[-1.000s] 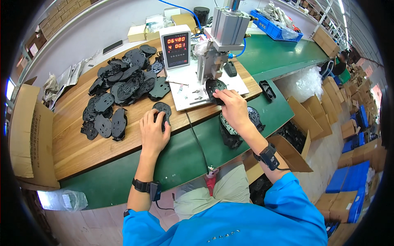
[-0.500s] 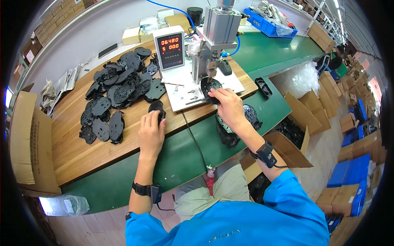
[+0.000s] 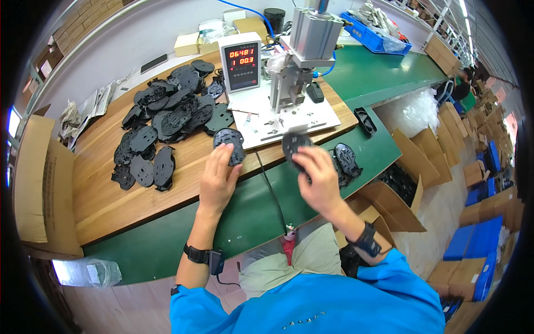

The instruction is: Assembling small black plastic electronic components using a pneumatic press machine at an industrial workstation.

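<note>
Wooden board (image 3: 139,195) over a green bench (image 3: 389,72) carries our press (image 3: 295,67), a counter (image 3: 242,64) and a heap of black plastic parts (image 3: 161,128). Our left hand (image 3: 218,181) lies with fingers spread flat on one part (image 3: 230,143) by the board's front edge. Our right hand (image 3: 318,181) has its fingers closed round another black part (image 3: 295,147), lifted clear of the bench.

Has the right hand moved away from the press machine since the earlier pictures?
Yes. The right hand, holding a black plastic part, has pulled back from the press machine toward the person, now over the white base plate's front edge.
</note>
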Demonstrator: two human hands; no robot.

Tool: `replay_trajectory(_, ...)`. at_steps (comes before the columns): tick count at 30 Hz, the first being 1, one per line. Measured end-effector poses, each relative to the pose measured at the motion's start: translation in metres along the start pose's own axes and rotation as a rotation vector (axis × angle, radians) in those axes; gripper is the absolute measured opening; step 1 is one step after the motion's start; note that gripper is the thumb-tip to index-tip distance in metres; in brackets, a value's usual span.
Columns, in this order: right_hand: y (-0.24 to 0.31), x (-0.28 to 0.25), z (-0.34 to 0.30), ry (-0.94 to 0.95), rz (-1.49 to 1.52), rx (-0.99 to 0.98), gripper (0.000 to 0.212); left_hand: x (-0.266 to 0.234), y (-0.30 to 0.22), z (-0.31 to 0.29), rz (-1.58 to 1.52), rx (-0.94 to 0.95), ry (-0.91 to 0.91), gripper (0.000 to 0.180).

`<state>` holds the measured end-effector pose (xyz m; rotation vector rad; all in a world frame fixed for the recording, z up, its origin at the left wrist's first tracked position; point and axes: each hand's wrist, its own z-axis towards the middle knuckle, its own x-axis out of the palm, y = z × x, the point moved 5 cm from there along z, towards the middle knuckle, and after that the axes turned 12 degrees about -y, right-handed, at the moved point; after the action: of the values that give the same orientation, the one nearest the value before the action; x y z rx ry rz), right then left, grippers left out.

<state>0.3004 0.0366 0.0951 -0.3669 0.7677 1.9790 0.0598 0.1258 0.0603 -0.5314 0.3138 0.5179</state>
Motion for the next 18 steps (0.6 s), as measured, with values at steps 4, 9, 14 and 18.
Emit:
replay_trajectory(4, 0.007, 0.014, -0.059, 0.253, -0.007, 0.029, 0.058, 0.003, -0.011, -0.001, -0.073, 0.062, 0.03, 0.064)
replay_trajectory(9, 0.043, 0.015, -0.024, 0.152, -0.083, -0.033, 0.073, 0.005, -0.023, -0.005, -0.217, 0.184, 0.085, 0.076)
replay_trajectory(14, 0.054, 0.043, 0.0, 0.175, 0.024, -0.052, 0.074, 0.006, -0.038, -0.011, -0.365, 0.251, 0.088, 0.076)
replay_trajectory(18, 0.038, 0.037, 0.02, -0.013, 0.079, -0.063, 0.053, -0.02, -0.024, 0.0, -0.164, 0.347, -0.185, 0.072)
